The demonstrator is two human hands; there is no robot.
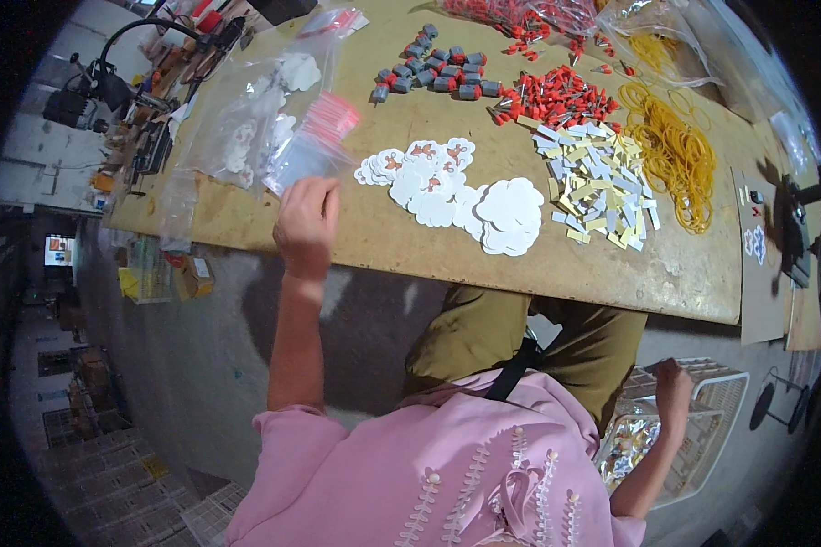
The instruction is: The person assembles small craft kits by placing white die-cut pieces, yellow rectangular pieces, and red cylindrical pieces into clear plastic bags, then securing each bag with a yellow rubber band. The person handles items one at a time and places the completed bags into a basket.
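My left hand is closed at the table's near edge, its fingertips at a stack of clear zip bags with red top strips. Whether it pinches a bag is hidden. Lower right, beside my knee, my right hand is closed over a white plastic basket holding shiny filled packets; anything in its fingers is too small to make out. White scalloped cards, some printed with a brown animal figure, lie right of my left hand. Beyond the zip bags, a larger clear bag contains more white pieces.
Grey motor-like cylinders, red-tipped small parts, yellow and white strips and yellow rubber bands lie in piles across the table. A black lamp arm stands at the left, and a board at the right.
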